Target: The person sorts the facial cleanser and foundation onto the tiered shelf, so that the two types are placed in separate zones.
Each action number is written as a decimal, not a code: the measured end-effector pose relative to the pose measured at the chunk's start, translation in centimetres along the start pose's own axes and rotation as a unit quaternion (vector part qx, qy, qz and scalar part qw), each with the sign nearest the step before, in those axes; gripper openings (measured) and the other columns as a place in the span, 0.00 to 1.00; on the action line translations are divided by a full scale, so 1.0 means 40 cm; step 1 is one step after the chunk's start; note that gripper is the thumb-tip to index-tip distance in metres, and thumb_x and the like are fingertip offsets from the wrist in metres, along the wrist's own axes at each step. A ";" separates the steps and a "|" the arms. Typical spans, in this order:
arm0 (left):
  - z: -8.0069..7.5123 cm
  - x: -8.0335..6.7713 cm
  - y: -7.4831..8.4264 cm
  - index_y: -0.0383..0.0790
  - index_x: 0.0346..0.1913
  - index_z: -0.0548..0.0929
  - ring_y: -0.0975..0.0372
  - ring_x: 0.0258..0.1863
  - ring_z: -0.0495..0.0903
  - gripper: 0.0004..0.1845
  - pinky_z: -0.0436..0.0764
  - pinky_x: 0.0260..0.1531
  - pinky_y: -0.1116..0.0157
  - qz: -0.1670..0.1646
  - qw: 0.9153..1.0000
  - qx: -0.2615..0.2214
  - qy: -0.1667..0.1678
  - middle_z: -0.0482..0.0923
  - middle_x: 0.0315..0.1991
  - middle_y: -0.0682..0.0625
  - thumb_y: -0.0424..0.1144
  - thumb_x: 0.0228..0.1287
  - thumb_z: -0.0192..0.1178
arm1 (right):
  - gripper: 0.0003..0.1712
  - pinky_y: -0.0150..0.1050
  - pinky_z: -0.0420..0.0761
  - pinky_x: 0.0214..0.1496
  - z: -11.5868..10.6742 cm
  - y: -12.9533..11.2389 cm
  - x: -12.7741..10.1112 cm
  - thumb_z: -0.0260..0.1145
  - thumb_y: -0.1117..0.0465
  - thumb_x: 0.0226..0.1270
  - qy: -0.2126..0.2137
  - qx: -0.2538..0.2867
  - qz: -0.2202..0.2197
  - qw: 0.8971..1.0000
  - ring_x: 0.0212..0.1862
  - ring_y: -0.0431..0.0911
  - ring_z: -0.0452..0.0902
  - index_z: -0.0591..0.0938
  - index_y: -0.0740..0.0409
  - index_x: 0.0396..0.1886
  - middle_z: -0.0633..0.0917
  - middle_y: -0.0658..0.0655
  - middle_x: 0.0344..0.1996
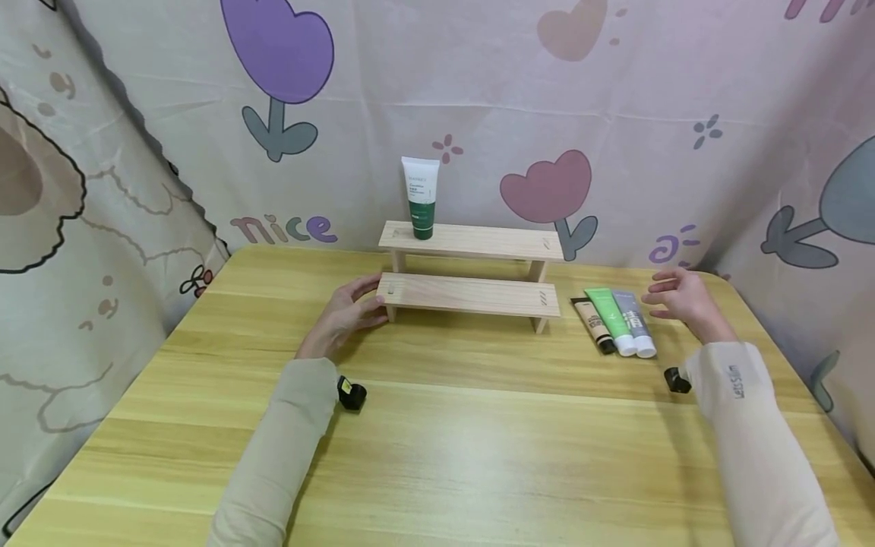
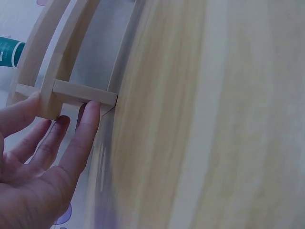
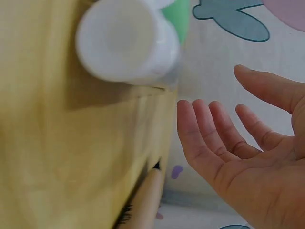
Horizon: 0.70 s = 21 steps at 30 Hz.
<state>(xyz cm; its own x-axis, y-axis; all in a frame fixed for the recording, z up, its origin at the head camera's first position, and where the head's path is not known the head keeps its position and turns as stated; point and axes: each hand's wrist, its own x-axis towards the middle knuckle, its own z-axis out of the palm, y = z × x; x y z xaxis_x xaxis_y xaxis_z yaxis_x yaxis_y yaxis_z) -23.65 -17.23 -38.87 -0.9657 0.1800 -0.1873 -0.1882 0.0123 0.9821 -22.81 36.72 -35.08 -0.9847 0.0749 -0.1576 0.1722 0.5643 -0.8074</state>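
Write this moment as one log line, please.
left grip: holds wooden rack by left end | right grip: empty, beside three tubes | white-green tube: upright on upper shelf

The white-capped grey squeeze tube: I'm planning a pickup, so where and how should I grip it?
Probably pinch the grey tube across its middle, from above and the right: it lies flat, its left edge beside the green squeeze tube, its right edge facing the right hand.

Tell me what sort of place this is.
Probably an indoor tabletop workspace: a wood-grain table, printed fabric hung behind it, and a two-step wooden stand with one upright tube.
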 end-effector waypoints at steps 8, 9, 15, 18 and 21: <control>-0.002 0.002 -0.001 0.33 0.79 0.56 0.41 0.65 0.69 0.31 0.82 0.58 0.55 0.003 1.000 0.000 -0.006 0.54 0.78 0.37 0.24 0.77 0.48 | 0.37 0.38 0.88 0.47 0.003 0.032 -0.002 0.61 0.74 0.71 -0.030 0.007 0.007 1.000 0.36 0.32 0.75 0.53 0.82 0.71 0.66 0.82 0.61; -0.003 0.002 -0.001 0.33 0.79 0.56 0.42 0.65 0.69 0.31 0.82 0.58 0.55 0.003 1.000 0.000 -0.006 0.54 0.78 0.37 0.24 0.77 0.48 | 0.38 0.38 0.88 0.47 0.002 0.035 -0.002 0.61 0.74 0.70 -0.034 0.006 0.009 0.999 0.36 0.32 0.75 0.53 0.82 0.71 0.66 0.82 0.61; -0.004 0.002 -0.003 0.33 0.79 0.56 0.42 0.65 0.69 0.31 0.82 0.57 0.55 0.002 1.000 -0.002 -0.007 0.55 0.78 0.37 0.24 0.77 0.48 | 0.39 0.40 0.88 0.47 0.001 0.046 -0.006 0.63 0.72 0.70 -0.061 0.010 0.020 0.998 0.36 0.33 0.75 0.52 0.83 0.71 0.70 0.78 0.57; -0.003 0.002 -0.002 0.33 0.79 0.56 0.42 0.66 0.68 0.31 0.82 0.58 0.55 0.001 1.000 -0.003 -0.006 0.54 0.78 0.37 0.23 0.77 0.48 | 0.40 0.40 0.89 0.46 0.002 0.045 -0.007 0.63 0.72 0.70 -0.076 0.008 0.025 0.997 0.37 0.35 0.76 0.51 0.83 0.71 0.69 0.78 0.58; -0.003 0.002 -0.001 0.34 0.79 0.56 0.42 0.66 0.67 0.31 0.81 0.58 0.54 0.000 1.000 -0.004 -0.005 0.54 0.78 0.37 0.23 0.77 0.48 | 0.42 0.41 0.89 0.44 0.004 0.040 -0.006 0.64 0.69 0.70 -0.096 -0.007 0.044 0.994 0.39 0.40 0.78 0.50 0.81 0.72 0.67 0.79 0.60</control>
<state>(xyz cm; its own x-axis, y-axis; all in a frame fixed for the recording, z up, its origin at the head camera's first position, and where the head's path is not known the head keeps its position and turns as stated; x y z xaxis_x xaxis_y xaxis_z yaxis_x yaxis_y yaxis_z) -23.74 -17.34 -38.93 -0.9639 0.1900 -0.1866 -0.1891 0.0053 0.9820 -22.30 37.47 -36.40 -0.9418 -0.0326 -0.3347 0.2565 0.5741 -0.7776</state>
